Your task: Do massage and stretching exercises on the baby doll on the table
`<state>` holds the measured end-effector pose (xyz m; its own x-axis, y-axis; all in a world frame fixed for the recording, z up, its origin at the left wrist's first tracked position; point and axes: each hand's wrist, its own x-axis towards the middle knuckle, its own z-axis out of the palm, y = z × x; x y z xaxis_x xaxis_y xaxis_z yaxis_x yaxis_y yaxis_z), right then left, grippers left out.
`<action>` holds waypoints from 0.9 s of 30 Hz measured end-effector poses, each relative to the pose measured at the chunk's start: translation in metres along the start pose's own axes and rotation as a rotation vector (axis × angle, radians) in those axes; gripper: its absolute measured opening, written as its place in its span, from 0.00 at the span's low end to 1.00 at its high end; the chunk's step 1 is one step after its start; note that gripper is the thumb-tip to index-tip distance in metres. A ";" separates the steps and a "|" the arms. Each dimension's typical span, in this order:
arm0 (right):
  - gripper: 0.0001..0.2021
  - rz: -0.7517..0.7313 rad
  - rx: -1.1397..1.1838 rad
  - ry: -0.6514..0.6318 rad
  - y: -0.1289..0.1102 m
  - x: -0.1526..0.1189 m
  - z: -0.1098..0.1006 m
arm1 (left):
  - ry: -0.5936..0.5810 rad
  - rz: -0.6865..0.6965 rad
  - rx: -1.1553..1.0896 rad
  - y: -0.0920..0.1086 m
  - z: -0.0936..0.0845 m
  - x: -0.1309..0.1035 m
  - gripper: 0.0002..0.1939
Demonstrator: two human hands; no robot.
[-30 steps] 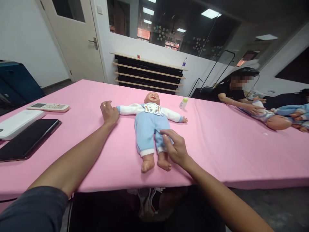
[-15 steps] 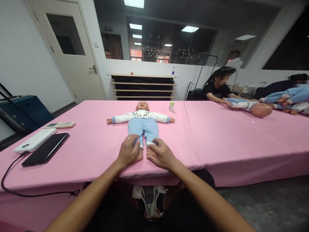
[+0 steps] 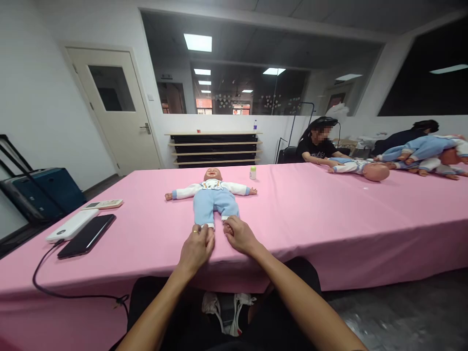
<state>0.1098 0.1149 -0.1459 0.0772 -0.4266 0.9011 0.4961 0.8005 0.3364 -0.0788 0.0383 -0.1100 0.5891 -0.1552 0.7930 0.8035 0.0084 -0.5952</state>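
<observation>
Clasping smooth, rounded doll feet [image 3: 227, 228]

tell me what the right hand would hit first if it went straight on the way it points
The right hand would meet the doll's foot first; the two seem to be touching, though exact depth is unclear.
</observation>
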 end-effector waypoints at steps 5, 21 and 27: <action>0.22 0.032 0.181 -0.140 0.001 -0.001 -0.003 | -0.117 0.173 -0.352 -0.007 0.003 0.000 0.15; 0.27 0.122 0.301 -0.098 0.001 -0.002 -0.004 | -0.150 0.002 -0.457 -0.007 0.002 0.008 0.17; 0.25 0.065 0.334 -0.181 0.000 -0.004 -0.006 | -0.253 0.119 -0.430 -0.007 0.012 0.007 0.23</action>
<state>0.1145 0.1142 -0.1515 -0.0699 -0.3128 0.9472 0.1835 0.9293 0.3205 -0.0791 0.0486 -0.0992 0.7192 0.0666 0.6916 0.6532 -0.4041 -0.6403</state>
